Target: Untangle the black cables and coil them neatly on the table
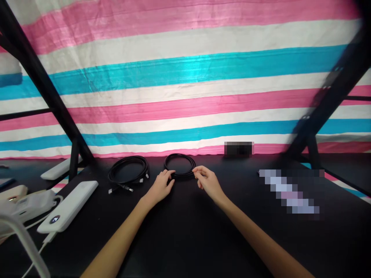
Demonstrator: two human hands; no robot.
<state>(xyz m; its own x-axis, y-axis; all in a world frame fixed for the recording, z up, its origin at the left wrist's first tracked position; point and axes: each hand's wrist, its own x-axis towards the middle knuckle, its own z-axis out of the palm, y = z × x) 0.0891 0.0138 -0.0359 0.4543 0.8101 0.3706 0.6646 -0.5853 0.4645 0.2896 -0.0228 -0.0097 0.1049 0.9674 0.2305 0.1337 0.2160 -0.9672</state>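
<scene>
A black cable (194, 162) lies coiled in a neat ring on the black tabletop in front of me. At the ring's near left edge is my left hand (161, 188), its fingers stretched over the coil and the thumb held apart. My right hand (209, 183) pinches the cable at the right side of the ring, thumb and forefinger together. To the left lie more black cables (109, 172), loosely coiled, with their silvery plugs toward me.
A white power bank (75, 204) with a cord plugged in lies at the left, near a white power strip (36, 204). Another white block (56, 170) sits behind. Slanted black frame bars (55, 96) flank a striped sheet (185, 73). Blurred-out items (239, 148) lie at back and right.
</scene>
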